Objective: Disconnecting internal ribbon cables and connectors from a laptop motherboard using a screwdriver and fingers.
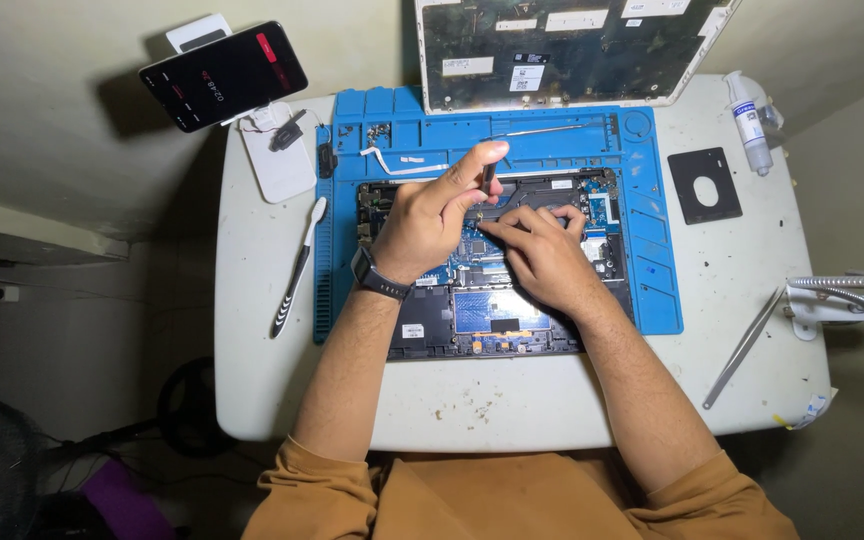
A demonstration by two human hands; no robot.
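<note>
An opened laptop [422, 325] lies on a blue work mat [652, 250], its circuit board and battery exposed. My left hand [432, 215] is closed around the dark handle of a screwdriver [489, 172], held upright over the board, forefinger on its top. A black watch sits on that wrist. My right hand [542, 255] rests on the board beside the screwdriver tip, fingers spread and pressing down near the screw spot. The tip itself is hidden behind my fingers.
The laptop's removed bottom cover [567, 50] leans at the back. A phone [224, 75] on a white stand sits back left, a brush [297, 270] left of the mat. Tweezers [742, 350], a lamp base [837, 305], a black plate [704, 185] and a small bottle [749, 120] are on the right.
</note>
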